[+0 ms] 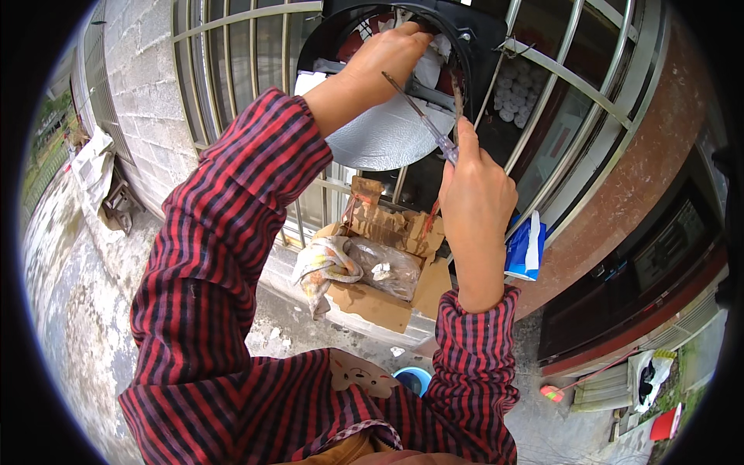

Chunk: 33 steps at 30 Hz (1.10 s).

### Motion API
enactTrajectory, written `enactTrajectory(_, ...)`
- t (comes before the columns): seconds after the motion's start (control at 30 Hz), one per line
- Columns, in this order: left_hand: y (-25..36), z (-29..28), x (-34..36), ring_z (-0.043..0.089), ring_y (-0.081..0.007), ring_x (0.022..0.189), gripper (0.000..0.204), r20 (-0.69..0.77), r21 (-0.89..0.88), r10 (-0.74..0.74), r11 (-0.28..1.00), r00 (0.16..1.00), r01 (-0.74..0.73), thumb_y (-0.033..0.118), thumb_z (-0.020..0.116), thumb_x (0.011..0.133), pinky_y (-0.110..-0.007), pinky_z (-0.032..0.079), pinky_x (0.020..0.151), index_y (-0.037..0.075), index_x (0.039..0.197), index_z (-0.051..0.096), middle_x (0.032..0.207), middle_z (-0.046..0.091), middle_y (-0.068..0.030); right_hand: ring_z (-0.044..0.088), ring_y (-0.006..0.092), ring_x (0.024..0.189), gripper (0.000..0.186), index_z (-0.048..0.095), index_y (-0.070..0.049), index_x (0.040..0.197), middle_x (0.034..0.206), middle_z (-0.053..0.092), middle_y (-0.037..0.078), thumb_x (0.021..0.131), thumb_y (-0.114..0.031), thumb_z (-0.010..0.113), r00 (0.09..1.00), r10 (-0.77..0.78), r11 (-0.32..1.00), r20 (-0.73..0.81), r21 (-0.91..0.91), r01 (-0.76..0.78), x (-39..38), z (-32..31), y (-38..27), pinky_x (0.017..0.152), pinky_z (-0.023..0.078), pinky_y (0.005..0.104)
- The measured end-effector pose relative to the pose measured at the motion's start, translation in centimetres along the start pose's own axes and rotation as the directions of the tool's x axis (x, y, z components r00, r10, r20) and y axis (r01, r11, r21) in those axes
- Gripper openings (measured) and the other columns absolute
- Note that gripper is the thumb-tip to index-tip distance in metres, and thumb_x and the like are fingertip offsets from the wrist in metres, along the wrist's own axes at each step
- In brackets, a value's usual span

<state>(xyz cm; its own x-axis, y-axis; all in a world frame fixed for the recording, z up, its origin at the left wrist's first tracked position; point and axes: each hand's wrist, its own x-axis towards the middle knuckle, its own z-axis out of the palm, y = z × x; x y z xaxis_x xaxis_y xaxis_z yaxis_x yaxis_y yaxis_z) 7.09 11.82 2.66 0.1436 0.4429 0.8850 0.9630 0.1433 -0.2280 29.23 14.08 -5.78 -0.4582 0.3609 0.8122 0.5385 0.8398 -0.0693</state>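
My left hand (381,60) reaches high into a round black housing (486,46) fixed at the window bars, its fingers curled at the upper rim on something I cannot make out. My right hand (474,198) is closed on a screwdriver (432,130) with a clear purplish handle, its shaft pointing up-left into the opening, the index finger stretched upward beside a brownish strip (457,97). A silver, foil-like round surface (376,143) sits in the lower part of the housing, below my left hand. Light and reddish parts inside are partly hidden by my left hand.
An opened cardboard box (372,310) with a plastic bag and a patterned rag (318,271) sits on the sill below. A blue-and-white packet (525,244) lies by the bars at right. A blue bucket (412,378) stands on the ground. A dark door (616,287) is at right.
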Motion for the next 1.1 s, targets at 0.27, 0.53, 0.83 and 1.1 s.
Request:
enactTrajectory(0.27,0.8,3.0,1.8,0.067,-0.0436,0.099,0.042,0.14,0.098,-0.047,0.995,0.989,0.033,-0.009,0.059,0.077,-0.046,0.058,0.08,-0.01,0.119,0.056,0.121,0.06,-0.0273,0.073,0.0378,0.086,0.061,0.057,-0.006,0.14,0.103,0.073,0.021,0.081,0.004,0.071,0.993,0.094,0.916,-0.064,0.396,-0.061,-6.1,-2.4,1.3,0.07,0.058,0.0417)
enactTrajectory(0.53,-1.5,8.0,3.9,0.065,-0.0486,0.099,0.023,0.022,0.126,-0.144,0.982,0.989,0.14,-0.006,0.057,0.074,-0.052,0.054,0.086,-0.009,0.093,0.069,0.096,0.069,-0.0296,0.074,0.0351,0.094,0.059,0.06,-0.004,0.139,0.112,0.072,0.023,0.082,0.009,0.066,0.974,0.226,0.803,0.006,0.564,-0.19,-11.3,-3.2,2.8,0.076,0.057,0.0384)
enactTrajectory(0.83,0.5,5.9,3.4,0.07,-0.0426,0.098,0.017,0.163,0.071,-0.162,0.986,0.973,0.152,0.004,0.064,0.077,-0.047,0.058,0.084,-0.002,0.089,0.075,0.1,0.073,-0.0231,0.064,0.0169,0.069,0.048,0.062,-0.006,0.138,0.085,0.067,0.01,0.091,0.003,0.064,0.968,0.217,0.82,-0.128,0.561,-0.11,-12.7,-3.6,3.6,0.062,0.05,0.0293)
enactTrajectory(1.1,-1.1,8.0,4.6,0.069,-0.0376,0.107,0.04,0.327,-0.055,0.16,0.987,0.931,-0.151,-0.002,0.057,0.082,-0.044,0.056,0.091,0.004,0.12,0.069,0.112,0.072,-0.0211,0.062,0.0219,0.062,0.057,0.062,-0.005,0.137,0.076,0.064,0.012,0.081,0.007,0.065,0.948,0.318,0.784,-0.02,0.568,-0.251,-14.4,-3.9,5.0,0.06,0.051,0.0318)
